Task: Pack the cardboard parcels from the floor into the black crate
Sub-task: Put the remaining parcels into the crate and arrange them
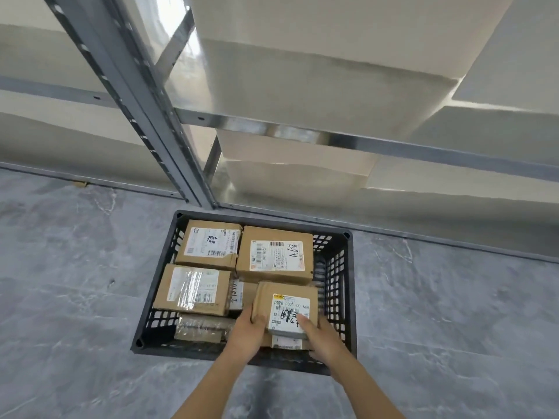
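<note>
The held parcel [287, 308] is a small brown cardboard box. Its top carries a white shipping label with printed codes and black handwriting, and a grey band runs along the label's near edge. The left grip [246, 331] closes on its near-left corner, fingers curled round the edge. The right grip [322, 340] clasps its near-right corner, with one finger lying over the label. The parcel sits between the two grips and just beyond them, inside the black crate [335, 276], on top of another labelled parcel [286, 343]. Beyond the grips lies a larger parcel marked A68 [275, 255]. Further parcels lie left of the left grip, among them a tape-glossed parcel [193, 290] and a film-wrapped one [201, 328]. The crate stands on the grey floor [75, 297].
</note>
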